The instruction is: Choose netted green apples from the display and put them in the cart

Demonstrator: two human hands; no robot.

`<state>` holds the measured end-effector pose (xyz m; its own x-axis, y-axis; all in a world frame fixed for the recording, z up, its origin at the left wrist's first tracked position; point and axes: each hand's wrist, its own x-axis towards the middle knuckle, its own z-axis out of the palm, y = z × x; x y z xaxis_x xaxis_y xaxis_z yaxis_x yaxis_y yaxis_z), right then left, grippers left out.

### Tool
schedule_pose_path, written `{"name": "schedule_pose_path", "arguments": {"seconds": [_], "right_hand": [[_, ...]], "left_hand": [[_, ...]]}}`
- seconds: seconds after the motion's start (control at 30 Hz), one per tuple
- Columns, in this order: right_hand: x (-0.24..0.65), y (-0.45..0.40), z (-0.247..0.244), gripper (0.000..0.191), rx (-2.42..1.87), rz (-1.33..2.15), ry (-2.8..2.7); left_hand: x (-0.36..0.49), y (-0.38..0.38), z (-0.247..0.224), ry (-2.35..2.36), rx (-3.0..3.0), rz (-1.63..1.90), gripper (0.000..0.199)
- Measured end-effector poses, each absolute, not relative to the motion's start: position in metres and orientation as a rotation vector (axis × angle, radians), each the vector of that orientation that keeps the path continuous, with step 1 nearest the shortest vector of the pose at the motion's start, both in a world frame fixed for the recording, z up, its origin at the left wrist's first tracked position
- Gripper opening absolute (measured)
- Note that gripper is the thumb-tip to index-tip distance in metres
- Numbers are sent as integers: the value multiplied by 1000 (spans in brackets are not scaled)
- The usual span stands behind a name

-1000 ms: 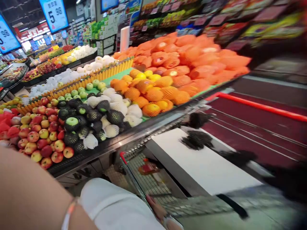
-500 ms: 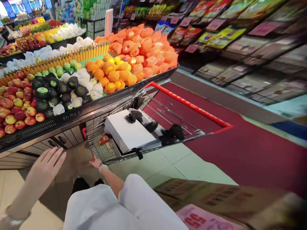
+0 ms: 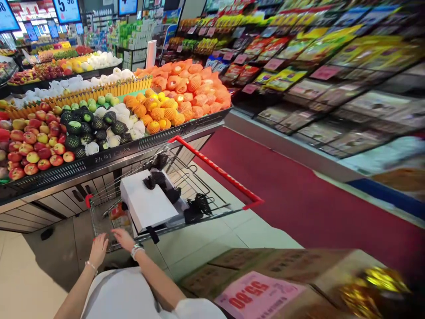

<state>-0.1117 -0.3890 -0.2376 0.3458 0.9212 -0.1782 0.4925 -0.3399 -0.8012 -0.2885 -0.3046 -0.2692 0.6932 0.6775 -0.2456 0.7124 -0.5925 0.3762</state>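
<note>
A wire shopping cart (image 3: 212, 213) with a red handle stands beside the fruit display. My left hand (image 3: 98, 249) is at the cart's near left end, fingers together and curled over its rim. Just right of it, my right hand (image 3: 123, 239) reaches over the same end with fingers apart, holding nothing visible. Inside the cart lie a white box (image 3: 149, 199), black foam nets (image 3: 198, 208) on and beside it, and a red-orange package (image 3: 117, 212) near my hands.
The fruit display (image 3: 116, 153) borders the cart's far side, with apples, netted fruit and oranges. Brown cartons with a pink price sign (image 3: 259, 294) stand at the lower right. Shelves of packets (image 3: 285, 79) line the right, beyond a dark red mat (image 3: 265, 177).
The cart now appears further left and lower in view. My left hand has moved right and forward onto the cart's end. My right hand has shifted slightly left, over the rim.
</note>
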Motion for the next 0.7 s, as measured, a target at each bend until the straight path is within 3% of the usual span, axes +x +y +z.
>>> {"name": "schedule_pose_path", "arguments": {"seconds": [0.13,0.33,0.5,0.7], "right_hand": [[-26,-478,-219,36,-2233,369,-757],[63,-556,-176,49,-2454,-37,-324],[76,-531,-147,58,-2447,53,-473],[54,-494,-143,45,-2291,537,-708]], "left_hand": [[-306,-281,-291,1160,2469,-212,37],[-353,-292,-297,1389,2448,-163,39],[-371,-319,-290,1400,2451,47,45],[-328,-334,-265,1368,2497,277,51]]}}
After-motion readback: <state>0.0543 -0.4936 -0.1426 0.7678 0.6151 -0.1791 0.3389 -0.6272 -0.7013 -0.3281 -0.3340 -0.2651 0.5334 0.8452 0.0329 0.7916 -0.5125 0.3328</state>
